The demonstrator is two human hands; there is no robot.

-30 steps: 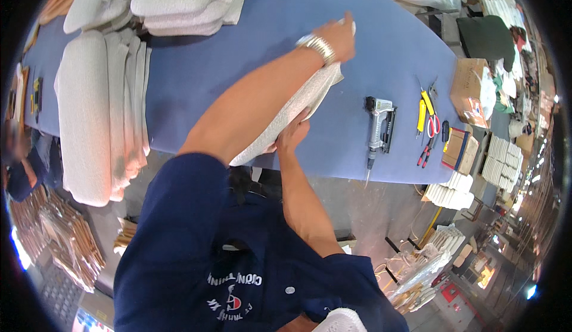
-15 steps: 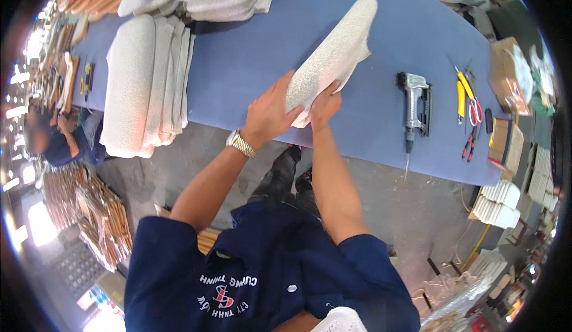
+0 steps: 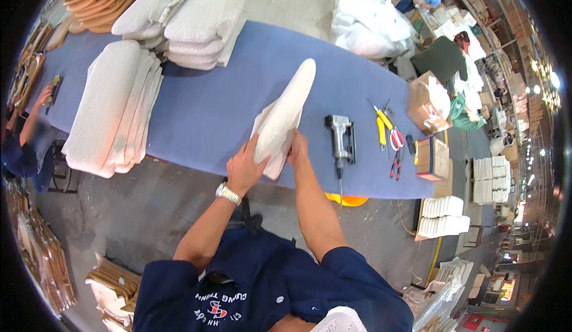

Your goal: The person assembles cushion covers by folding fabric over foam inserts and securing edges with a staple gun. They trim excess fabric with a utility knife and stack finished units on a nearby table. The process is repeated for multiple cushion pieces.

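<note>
Both my hands hold a cream, fabric-covered cushion pad (image 3: pixel 289 106), propped on edge and tilted over the blue-grey table. My left hand (image 3: pixel 245 168), below a wristwatch, wraps the pad's near left side, with the thumb on the fabric. My right hand (image 3: pixel 298 148) grips its right edge; some of those fingers are hidden behind it. A loose-looking fabric edge shows along the pad's left side. To the right of my hands lies a staple gun (image 3: pixel 341 141), its thin nozzle-like end pointing toward me past the table edge.
Several similar pads stand in a stack (image 3: pixel 110 106) on the left, with more pads (image 3: pixel 205 22) behind. Yellow-handled tools (image 3: pixel 382 126) and red-handled pliers (image 3: pixel 395 166) lie right, near cardboard boxes (image 3: pixel 429 103). At far left, a co-worker's hand (image 3: pixel 45 94) touches a yellow-black cutter.
My view has swung right, so the table things sit further left and lower. The pad has turned in my hands; its loose fabric edge now shows on the left. The co-worker has reached the cutter.
</note>
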